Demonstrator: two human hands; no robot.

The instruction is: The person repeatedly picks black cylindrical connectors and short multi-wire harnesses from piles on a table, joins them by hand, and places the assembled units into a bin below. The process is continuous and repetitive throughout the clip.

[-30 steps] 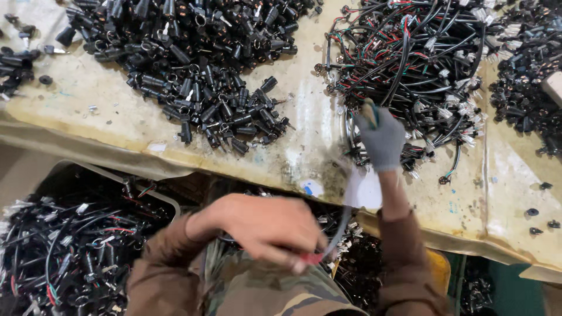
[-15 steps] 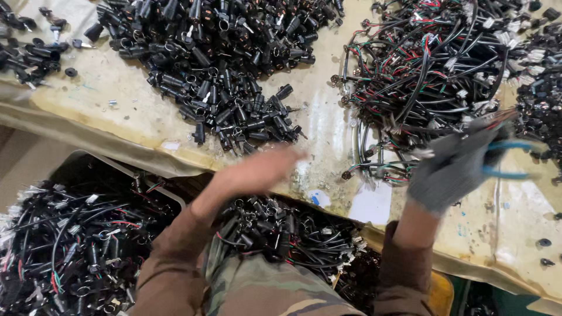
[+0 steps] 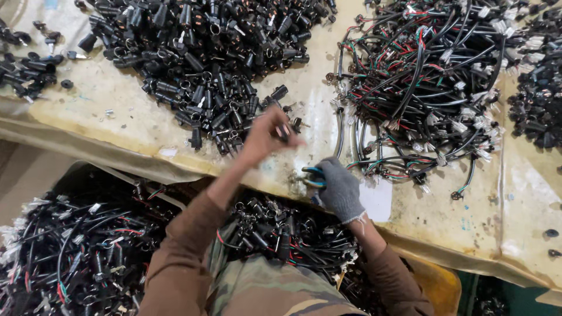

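Small black connector (image 3: 283,131) sits pinched in your bare left hand (image 3: 266,136) fingers, at the 6 o'clock edge of the black connector pile (image 3: 205,58) on the bench (image 3: 117,117). Your gloved right hand (image 3: 339,188) is clenched around blue-handled pliers (image 3: 313,175), at 7 o'clock of the wire harness heap (image 3: 427,88).

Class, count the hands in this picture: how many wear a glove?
1. The right hand wears a grey knitted glove and rests at the table edge; the left hand is bare.
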